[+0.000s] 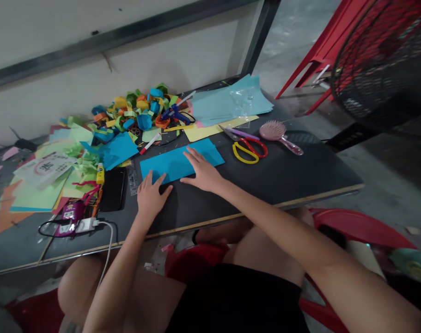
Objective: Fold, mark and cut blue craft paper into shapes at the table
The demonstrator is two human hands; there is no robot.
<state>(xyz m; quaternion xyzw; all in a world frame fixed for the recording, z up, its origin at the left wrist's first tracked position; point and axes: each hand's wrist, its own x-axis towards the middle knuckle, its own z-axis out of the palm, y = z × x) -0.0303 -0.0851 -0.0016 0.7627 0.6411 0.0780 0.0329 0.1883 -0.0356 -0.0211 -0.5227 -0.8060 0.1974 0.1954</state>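
Observation:
A strip of blue paper [177,163] lies flat on the dark table in front of me. My left hand [152,193] rests at its near left corner, fingers spread with the tips on the paper. Over the paper's middle, my right hand [204,172] is laid with fingers stretched out, the thumb near the lower edge. Neither hand grips anything. Just right of the paper are scissors [247,150] with one red and one yellow handle. A red-and-white marker [149,144] lies behind the paper's left end.
Folded paper pieces [141,108] and a blue glue gun [177,114] sit at the back. Light-blue sheets [227,101] and a pink hairbrush [277,134] lie right. Left are a phone [112,188], a glue stick [100,173] and a white cable [110,240]. A fan [383,69] stands right.

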